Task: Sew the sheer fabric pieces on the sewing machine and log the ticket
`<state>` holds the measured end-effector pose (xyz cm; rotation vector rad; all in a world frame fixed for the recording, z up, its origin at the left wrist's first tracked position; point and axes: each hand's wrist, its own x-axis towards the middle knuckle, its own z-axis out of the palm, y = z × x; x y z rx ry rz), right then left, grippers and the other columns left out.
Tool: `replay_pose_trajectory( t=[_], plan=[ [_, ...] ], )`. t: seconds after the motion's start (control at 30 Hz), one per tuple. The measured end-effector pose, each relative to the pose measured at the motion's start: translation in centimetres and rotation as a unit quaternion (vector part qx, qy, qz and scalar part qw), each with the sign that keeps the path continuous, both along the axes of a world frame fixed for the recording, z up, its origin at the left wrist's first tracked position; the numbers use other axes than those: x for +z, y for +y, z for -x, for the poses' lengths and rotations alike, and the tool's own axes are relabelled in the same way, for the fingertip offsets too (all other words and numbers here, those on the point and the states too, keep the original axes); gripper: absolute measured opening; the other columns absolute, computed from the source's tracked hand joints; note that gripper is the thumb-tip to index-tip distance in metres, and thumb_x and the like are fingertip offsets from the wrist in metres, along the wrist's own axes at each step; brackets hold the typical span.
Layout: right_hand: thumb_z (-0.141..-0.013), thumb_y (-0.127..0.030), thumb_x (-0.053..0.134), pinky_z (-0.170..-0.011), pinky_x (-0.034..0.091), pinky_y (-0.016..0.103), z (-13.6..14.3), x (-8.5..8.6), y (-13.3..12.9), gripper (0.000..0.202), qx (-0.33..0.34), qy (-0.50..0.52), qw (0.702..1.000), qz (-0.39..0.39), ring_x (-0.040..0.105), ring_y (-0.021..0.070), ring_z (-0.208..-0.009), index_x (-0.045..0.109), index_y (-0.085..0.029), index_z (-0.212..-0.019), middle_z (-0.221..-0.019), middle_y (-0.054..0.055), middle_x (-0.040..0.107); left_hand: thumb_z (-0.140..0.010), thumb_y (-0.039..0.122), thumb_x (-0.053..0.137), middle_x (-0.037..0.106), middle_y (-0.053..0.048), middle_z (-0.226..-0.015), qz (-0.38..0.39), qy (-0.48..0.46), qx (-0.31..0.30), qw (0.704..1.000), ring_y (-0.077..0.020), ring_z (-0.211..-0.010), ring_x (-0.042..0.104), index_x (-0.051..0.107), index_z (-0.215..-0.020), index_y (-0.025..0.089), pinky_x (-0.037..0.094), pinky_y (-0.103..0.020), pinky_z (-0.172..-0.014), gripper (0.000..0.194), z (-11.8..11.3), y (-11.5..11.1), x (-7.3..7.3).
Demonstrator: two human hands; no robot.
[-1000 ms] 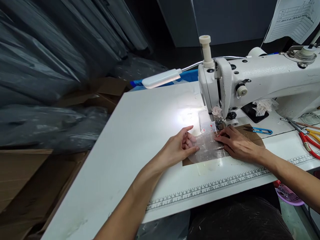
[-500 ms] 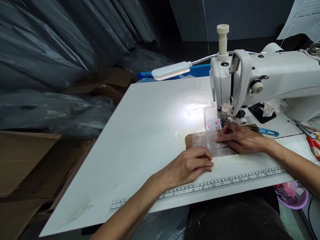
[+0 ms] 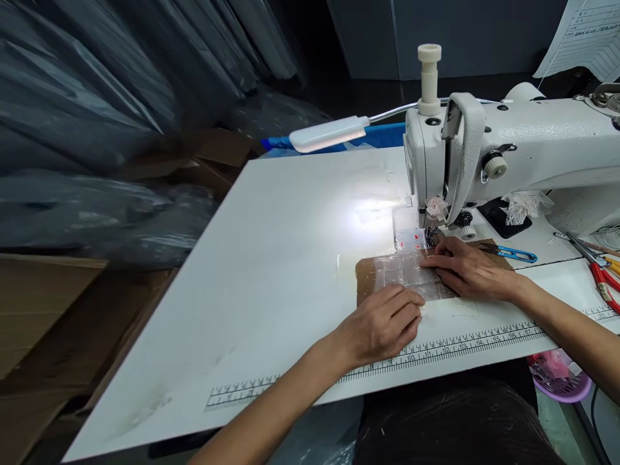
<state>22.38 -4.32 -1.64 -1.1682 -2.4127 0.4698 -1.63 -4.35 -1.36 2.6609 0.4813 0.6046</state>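
The white worktop (image 3: pixel 271 258) was taken up at its R end by the sewing machine (image 3: pixel 527 129). In front of its presser foot (image 3: pixel 431 237) a brown piece (image 3: pixel 365 279) was seen lying, w/ a clear sheet (image 3: pixel 400 268) laid over part of it. Re progress (judged only): bringing of the sheet up near the foot seemed done; lining-up was prob. in hand, & any stitching was prob. left, as no finished seam could be made out. Whether the sheet's far edge was caught under the foot couldn't be told, that spot being partly hidden. The sheet was touched at its R part, near the foot, by the R hand (image 3: pixel 465 271), w/ fingers held close together; at its near edge the L hand (image 3: pixel 385 323) was placed, fingers curled in. Whether anything was pinched in either hand couldn't be told.

Counted, big to small: 1 worktop, 1 machine, 1 lamp (image 3: pixel 329 134) hung over the worktop's far edge, 1 purple basket (image 3: pixel 571 391) seen below the near edge, 1 brown piece, 1 clear sheet (no. of layers unclear), 2 hands, 1 pr. red-handled scissors (image 3: pixel 600 281), 1 pr. blue snips (image 3: pixel 518 254) set just R of the R hand, & approx. 3 red marks (image 3: pixel 416 237) beside the foot.
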Motion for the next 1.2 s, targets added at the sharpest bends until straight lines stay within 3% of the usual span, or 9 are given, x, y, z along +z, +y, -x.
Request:
replay_pose_trajectory(
  t=[0.2, 0.33, 0.47, 0.6, 0.83, 1.2],
  plan=[
    [-0.095, -0.017, 0.045, -0.102, 0.05, 0.04, -1.1, -0.2, 0.1, 0.036, 0.016, 0.063, 0.997, 0.045, 0.058, 0.0203, -0.108, 0.065, -0.02, -0.126, -0.118, 0.011, 0.054, -0.092, 0.016, 0.053, 0.072, -0.008, -0.089, -0.047, -0.024, -0.016, 0.998, -0.0195, -0.078, 0.066, 0.066, -0.102, 0.019, 0.056, -0.036, -0.068, 0.016, 0.4, 0.6, -0.7],
    [-0.096, -0.016, 0.045, -0.098, 0.051, 0.038, -0.9, -0.4, 0.0, 0.035, 0.025, 0.041, 0.999, 0.007, 0.057, 0.0201, -0.105, 0.067, -0.022, -0.123, -0.113, 0.01, 0.055, -0.089, 0.009, 0.054, 0.07, -0.009, -0.085, -0.071, -0.096, -0.026, 0.992, -0.0187, -0.073, 0.065, 0.064, -0.102, 0.015, 0.055, -0.033, -0.063, 0.017, 0.5, 0.8, -0.5],
    [-0.099, -0.018, 0.044, -0.093, 0.052, 0.038, -0.2, -0.5, -0.2, 0.032, 0.021, 0.008, 0.999, -0.045, 0.055, 0.0213, -0.102, 0.066, -0.023, -0.121, -0.11, 0.01, 0.055, -0.091, 0.01, 0.054, 0.07, -0.012, -0.095, -0.104, -0.097, -0.02, 0.99, -0.0194, -0.083, 0.066, 0.062, -0.102, 0.013, 0.058, -0.032, -0.068, 0.014, 0.3, 0.3, -0.8],
    [-0.097, -0.016, 0.044, -0.09, 0.052, 0.04, 0.2, -0.6, -0.4, 0.028, 0.005, -0.028, 0.998, -0.064, 0.053, 0.0233, -0.1, 0.064, -0.016, -0.117, -0.108, 0.013, 0.054, -0.092, 0.013, 0.058, 0.071, -0.011, -0.098, -0.152, -0.093, -0.039, 0.983, -0.0183, -0.083, 0.066, 0.062, -0.101, 0.013, 0.059, -0.032, -0.067, 0.01, 0.0, 0.3, -1.1],
    [-0.093, -0.011, 0.044, -0.087, 0.052, 0.039, 0.3, -0.7, -0.8, 0.026, -0.017, 0.003, 0.998, -0.061, 0.053, 0.0223, -0.096, 0.063, -0.014, -0.112, -0.106, 0.013, 0.053, -0.089, 0.011, 0.063, 0.075, -0.005, -0.091, -0.038, -0.124, -0.049, 0.99, -0.015, -0.078, 0.069, 0.067, -0.099, 0.017, 0.058, -0.032, -0.067, 0.012, 0.7, 1.9, -0.7],
    [-0.095, -0.014, 0.043, -0.092, 0.053, 0.04, -0.1, -0.9, -0.9, 0.031, -0.021, 0.048, 0.998, -0.033, 0.055, 0.0212, -0.1, 0.065, -0.017, -0.116, -0.107, 0.011, 0.055, -0.092, 0.011, 0.058, 0.071, -0.011, -0.099, -0.091, -0.133, -0.053, 0.985, -0.0177, -0.087, 0.067, 0.065, -0.108, 0.015, 0.06, -0.033, -0.069, 0.019, 0.5, 1.6, -0.5]
  ],
)
